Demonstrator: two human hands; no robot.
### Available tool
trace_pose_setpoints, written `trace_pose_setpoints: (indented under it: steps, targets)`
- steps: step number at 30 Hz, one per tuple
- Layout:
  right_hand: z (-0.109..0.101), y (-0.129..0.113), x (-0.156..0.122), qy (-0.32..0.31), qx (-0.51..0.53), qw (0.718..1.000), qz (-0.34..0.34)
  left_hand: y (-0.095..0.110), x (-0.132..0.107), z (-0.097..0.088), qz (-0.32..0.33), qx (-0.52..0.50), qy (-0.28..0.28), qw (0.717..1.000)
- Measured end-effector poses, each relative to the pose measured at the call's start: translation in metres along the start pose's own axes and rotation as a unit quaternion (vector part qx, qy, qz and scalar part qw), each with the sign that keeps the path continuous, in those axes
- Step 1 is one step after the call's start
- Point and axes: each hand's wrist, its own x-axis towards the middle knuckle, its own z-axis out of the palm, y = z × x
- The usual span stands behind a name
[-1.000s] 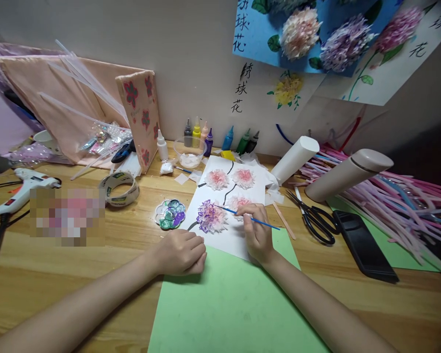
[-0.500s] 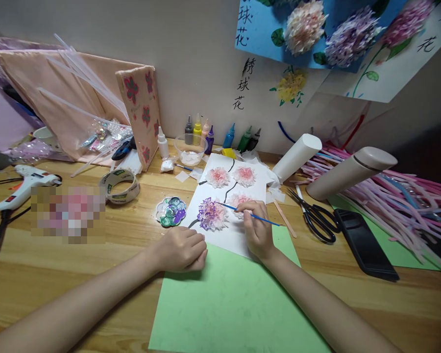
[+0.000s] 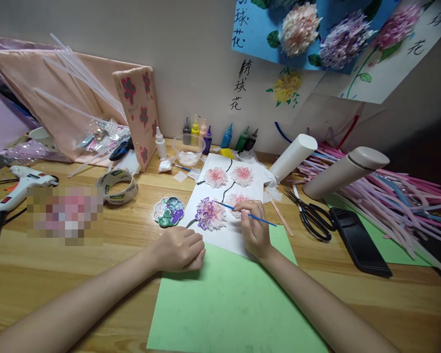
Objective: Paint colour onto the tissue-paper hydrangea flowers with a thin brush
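My right hand (image 3: 255, 233) pinches a thin blue paintbrush (image 3: 264, 221), its tip touching a purple-tinted tissue flower (image 3: 209, 214) on a white sheet (image 3: 231, 238). Three pink tissue flowers sit higher on that sheet, one of them (image 3: 216, 177) at the upper left. My left hand (image 3: 182, 249) rests curled in a loose fist on the sheet's lower left corner, where it overlaps a green paper (image 3: 228, 304). A small flower-shaped paint palette (image 3: 169, 212) with green and purple paint lies just left of the sheet.
Paint bottles (image 3: 208, 138) and a clear bowl (image 3: 187, 149) stand at the back by the wall. Black scissors (image 3: 310, 215), a black phone (image 3: 360, 242), two beige cylinders and a heap of pink straws lie right. A tape roll (image 3: 116, 186) and glue gun (image 3: 20, 186) lie left.
The brush tip has crept slightly along the purple flower; my right hand shifted a little. My left hand has stayed put. The view has shifted slightly.
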Motion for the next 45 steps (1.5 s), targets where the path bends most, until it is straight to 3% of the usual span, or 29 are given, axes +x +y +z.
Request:
trace_pose_setpoints:
  steps: [20,38,41,43,45]
  targets:
    - [-0.003,0.0,-0.002,0.051,0.01,0.998,-0.043,0.0,0.001,-0.001,0.0,-0.002,0.0,1.0]
    - [-0.002,0.002,-0.002,0.035,0.013,0.998,-0.055,0.0,0.001,0.0,0.003,0.0,0.008,1.0]
    - [-0.002,0.003,-0.002,0.062,0.013,0.997,-0.052,0.0,0.0,0.001,0.002,0.0,0.01,1.0]
    - [-0.003,-0.001,-0.001,0.078,0.03,0.995,-0.053,0.0,-0.001,0.002,0.003,0.002,0.011,1.0]
    - [-0.004,-0.01,0.004,0.055,0.054,0.996,-0.046,0.001,-0.001,0.003,0.004,0.007,0.013,1.0]
